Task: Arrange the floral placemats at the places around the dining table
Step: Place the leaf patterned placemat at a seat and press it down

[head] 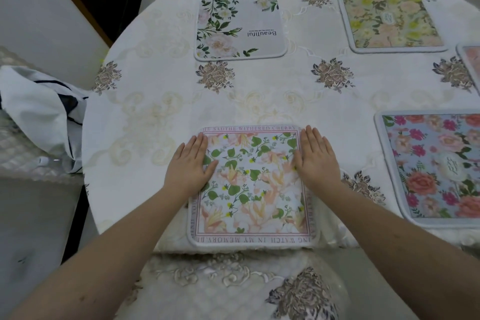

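Soft, thin-looking peach-flowered placemat (253,187) lies at the worktop's (161,112) near edge; left hand (191,166) and right hand (315,161) press it flat-fingered; likely light, floppy, best slid by its side edges

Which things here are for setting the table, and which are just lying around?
For the job: cherry mat under the left hand and right hand; Beautiful mat; yellow mat; blue mat; pink mat at the right edge.

Just lying around: white cloth on the chair.
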The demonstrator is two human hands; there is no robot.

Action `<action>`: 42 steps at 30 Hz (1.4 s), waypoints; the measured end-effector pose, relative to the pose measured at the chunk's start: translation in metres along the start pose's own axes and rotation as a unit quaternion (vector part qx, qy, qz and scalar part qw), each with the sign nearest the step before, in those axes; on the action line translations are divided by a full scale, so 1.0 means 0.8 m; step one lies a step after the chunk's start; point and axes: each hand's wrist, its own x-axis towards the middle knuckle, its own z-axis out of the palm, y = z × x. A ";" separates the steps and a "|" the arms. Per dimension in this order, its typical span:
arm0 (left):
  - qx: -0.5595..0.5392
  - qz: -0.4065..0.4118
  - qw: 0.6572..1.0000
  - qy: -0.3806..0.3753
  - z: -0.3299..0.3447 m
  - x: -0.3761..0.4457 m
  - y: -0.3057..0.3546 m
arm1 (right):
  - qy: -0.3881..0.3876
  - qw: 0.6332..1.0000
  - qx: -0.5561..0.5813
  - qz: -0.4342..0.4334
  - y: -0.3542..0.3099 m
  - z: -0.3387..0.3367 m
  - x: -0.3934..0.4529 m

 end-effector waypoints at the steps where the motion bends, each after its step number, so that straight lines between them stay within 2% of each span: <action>1: -0.017 -0.001 1.000 0.006 -0.003 -0.004 0.009 | 0.007 1.000 0.022 0.006 -0.008 -0.003 -0.006; 5: -0.097 0.031 0.994 0.042 -0.004 -0.025 0.076 | 0.011 0.995 0.094 -0.029 -0.083 0.005 -0.040; 7: -0.118 0.013 0.991 0.062 0.001 -0.032 0.106 | 0.011 0.993 0.100 -0.054 -0.119 0.017 -0.051; 10: -0.117 -0.002 0.992 0.043 0.017 -0.041 0.121 | -0.011 0.994 0.078 -0.076 -0.141 0.036 -0.057; 14: -0.085 0.030 0.995 0.036 0.033 -0.046 0.112 | -0.014 0.995 0.035 -0.094 -0.136 0.045 -0.062; 21: -0.061 0.080 0.995 0.026 0.032 -0.052 0.078 | -0.026 0.995 0.032 -0.093 -0.114 0.043 -0.069; 33: -0.016 0.083 0.996 0.005 0.024 -0.091 -0.011 | -0.049 0.991 0.006 -0.121 -0.017 0.022 -0.100; 37: 0.022 0.073 0.997 0.007 0.013 -0.092 0.002 | -0.098 0.989 0.022 -0.105 -0.024 0.011 -0.100; 40: -0.025 0.111 0.993 -0.014 0.014 -0.101 0.034 | -0.151 0.974 0.062 -0.159 -0.054 0.008 -0.103; 42: -0.033 0.146 0.988 -0.031 0.023 -0.112 0.056 | -0.168 0.965 0.043 -0.197 -0.074 0.015 -0.111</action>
